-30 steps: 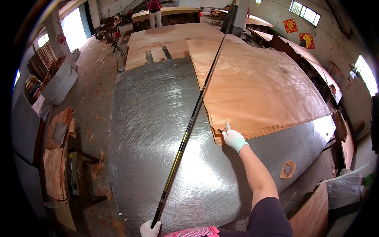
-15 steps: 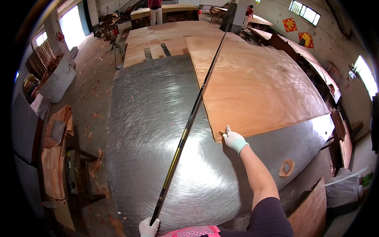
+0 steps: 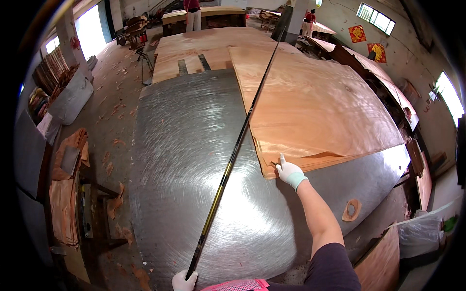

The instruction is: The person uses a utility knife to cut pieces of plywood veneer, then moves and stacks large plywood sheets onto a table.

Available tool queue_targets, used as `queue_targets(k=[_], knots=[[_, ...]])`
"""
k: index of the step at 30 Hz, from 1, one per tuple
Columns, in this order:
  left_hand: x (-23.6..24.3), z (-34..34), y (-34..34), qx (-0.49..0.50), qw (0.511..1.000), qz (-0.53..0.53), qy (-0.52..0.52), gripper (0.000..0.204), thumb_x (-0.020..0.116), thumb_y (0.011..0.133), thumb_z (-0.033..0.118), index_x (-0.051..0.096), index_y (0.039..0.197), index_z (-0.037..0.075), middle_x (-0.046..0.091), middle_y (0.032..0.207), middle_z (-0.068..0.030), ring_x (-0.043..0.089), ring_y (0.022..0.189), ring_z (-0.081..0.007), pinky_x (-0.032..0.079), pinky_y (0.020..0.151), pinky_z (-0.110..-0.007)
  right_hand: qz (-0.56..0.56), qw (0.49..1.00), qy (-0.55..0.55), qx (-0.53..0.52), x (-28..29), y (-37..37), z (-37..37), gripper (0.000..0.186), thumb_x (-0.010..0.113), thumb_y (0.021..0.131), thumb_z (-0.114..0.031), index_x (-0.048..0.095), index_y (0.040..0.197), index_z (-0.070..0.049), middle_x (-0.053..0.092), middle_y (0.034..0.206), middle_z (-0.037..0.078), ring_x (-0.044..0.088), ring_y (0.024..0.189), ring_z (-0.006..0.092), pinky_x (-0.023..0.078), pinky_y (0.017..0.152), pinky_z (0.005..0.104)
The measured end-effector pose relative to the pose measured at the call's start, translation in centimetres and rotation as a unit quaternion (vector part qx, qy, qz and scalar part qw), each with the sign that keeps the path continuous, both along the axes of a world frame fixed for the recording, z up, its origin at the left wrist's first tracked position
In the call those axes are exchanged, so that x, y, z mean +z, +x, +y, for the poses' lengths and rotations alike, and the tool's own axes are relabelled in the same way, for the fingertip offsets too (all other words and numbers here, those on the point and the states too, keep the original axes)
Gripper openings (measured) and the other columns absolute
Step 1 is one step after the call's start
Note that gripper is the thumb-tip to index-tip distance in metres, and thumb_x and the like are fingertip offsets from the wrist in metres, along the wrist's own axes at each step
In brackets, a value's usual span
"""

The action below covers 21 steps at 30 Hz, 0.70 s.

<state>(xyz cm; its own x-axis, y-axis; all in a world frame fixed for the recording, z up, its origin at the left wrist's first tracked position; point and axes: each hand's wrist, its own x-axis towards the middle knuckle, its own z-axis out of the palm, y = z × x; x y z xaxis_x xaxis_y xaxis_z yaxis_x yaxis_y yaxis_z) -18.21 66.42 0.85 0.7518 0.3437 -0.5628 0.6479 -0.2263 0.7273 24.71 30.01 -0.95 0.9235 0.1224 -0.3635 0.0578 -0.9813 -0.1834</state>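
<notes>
A stack of large, thin orange-brown wood veneer sheets (image 3: 310, 111) lies on a metal-topped table (image 3: 189, 160). Its near edge shows several layers, and the top sheet has risen in a wavy fold along that edge. My white-gloved right hand (image 3: 290, 173) is at the stack's near-left corner, one digit pointing up over the veneer. The other fingers are closed, and a small thin brown thing sticks out from them, too small to name. At the lower edge, my gloved left hand (image 3: 184, 280) grips the butt of a long black-and-gold pole (image 3: 224, 174), which slants away over the veneer's left edge.
A wood scrap with a dark centre (image 3: 352, 208) lies on the table's right side. To the left, a stand holds stacked veneer pieces (image 3: 63, 208). Other sheets (image 3: 383, 72) line the right wall. Two people are far back, one by a table (image 3: 218, 17). Scraps litter the floor.
The top veneer sheet's near edge has lifted and buckled beside my right hand, baring the layers beneath. Both hands and the pole have stayed nearly in place.
</notes>
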Motion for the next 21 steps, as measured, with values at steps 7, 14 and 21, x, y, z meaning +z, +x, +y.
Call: queue_targets(k=[7, 14, 21], knots=[[0.7, -0.2, 0.4, 0.016, 1.000, 0.004, -0.009, 0.021, 0.067, 0.088, 0.021, 0.065, 0.082, 0.002, 0.054, 0.061, -0.0010, 0.045, 0.053, -0.0114, 0.037, 0.049, -0.031, -0.102, 0.974, 0.180, -0.090, -0.7, 1.0, 1.0, 0.065, 0.046, 0.096, -0.036, 0.023, 0.150, -0.005, 0.067, 0.101, 0.024, 0.067, 0.086, 0.0354, 0.052, 0.077, 0.0436], [-1.1, 0.3, -0.6, 0.024, 1.000, -0.013, -0.001, 0.021, 0.066, 0.089, 0.022, 0.066, 0.083, 0.002, 0.055, 0.061, -0.0021, 0.047, 0.052, -0.0122, 0.038, 0.049, -0.031, -0.054, 0.946, 0.309, -0.080, -3.3, 1.2, 1.6, 0.057, 0.066, 0.084, -0.028, 0.052, 0.134, -0.003, 0.066, 0.111, 0.020, 0.066, 0.096, 0.0290, 0.051, 0.085, 0.0349], [-1.4, 0.7, -0.8, 0.019, 1.000, 0.006, 0.012, 0.021, 0.067, 0.088, 0.022, 0.066, 0.082, 0.002, 0.054, 0.060, -0.0006, 0.046, 0.052, -0.0110, 0.037, 0.049, -0.031, -0.052, 0.988, 0.134, 0.064, -2.5, 1.0, 2.3, 0.059, 0.065, 0.083, -0.027, 0.048, 0.138, -0.011, 0.053, 0.131, 0.015, 0.054, 0.119, 0.0319, 0.046, 0.098, 0.0377]])
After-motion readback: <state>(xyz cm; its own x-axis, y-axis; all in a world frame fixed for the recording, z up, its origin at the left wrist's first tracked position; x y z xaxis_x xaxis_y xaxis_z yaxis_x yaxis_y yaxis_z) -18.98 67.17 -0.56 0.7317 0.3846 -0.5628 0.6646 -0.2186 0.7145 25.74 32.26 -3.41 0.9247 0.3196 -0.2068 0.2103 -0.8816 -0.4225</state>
